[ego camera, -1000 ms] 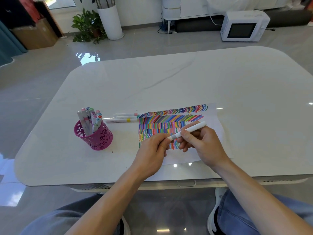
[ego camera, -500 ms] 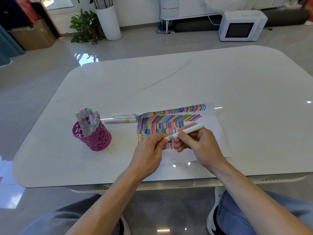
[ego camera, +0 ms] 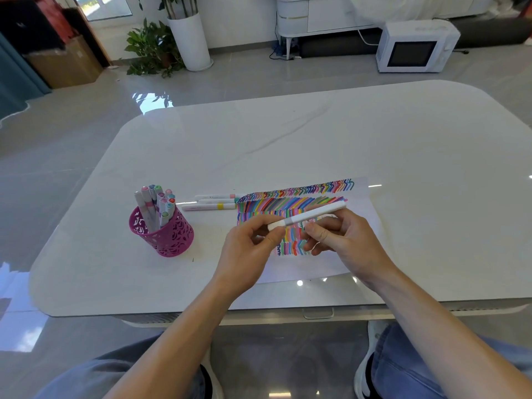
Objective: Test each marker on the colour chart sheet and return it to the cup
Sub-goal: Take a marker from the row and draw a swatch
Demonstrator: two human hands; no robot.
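A white cylindrical marker (ego camera: 309, 216) is being held just above the striped paper colour chart sheet (ego camera: 363, 203). Its barrel is being gripped by the right hand's (ego camera: 345, 243) curled fingers. Its left end, seemingly the cap, is being pinched by the left hand's (ego camera: 247, 254) thumb and forefinger.

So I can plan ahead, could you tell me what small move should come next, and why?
Probably pull the cap off with the left hand: it pinches the end of the white marker, which looks capped, while the right hand grips the barrel above the colour chart sheet.
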